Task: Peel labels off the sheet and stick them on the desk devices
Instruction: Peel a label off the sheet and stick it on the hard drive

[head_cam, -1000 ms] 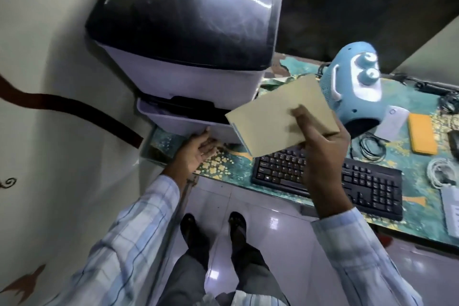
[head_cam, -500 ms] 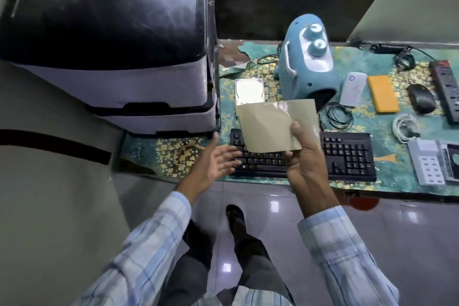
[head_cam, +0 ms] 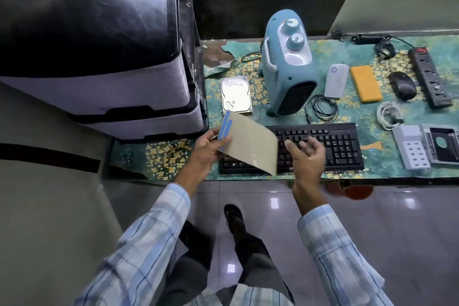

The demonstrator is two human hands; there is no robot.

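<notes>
The left hand (head_cam: 206, 154) is pinching the tan label sheet (head_cam: 250, 143) by its blue-labelled edge above the keyboard (head_cam: 342, 146). The right hand (head_cam: 306, 159) is hovering at the sheet's 3 o'clock, fingers loosely spread, holding nothing.

The sheet (head_cam: 250, 143) is seen as matt paper, the hard drive (head_cam: 236, 94) as shiny metal, the printer lid (head_cam: 87, 15) as glossy.
</notes>
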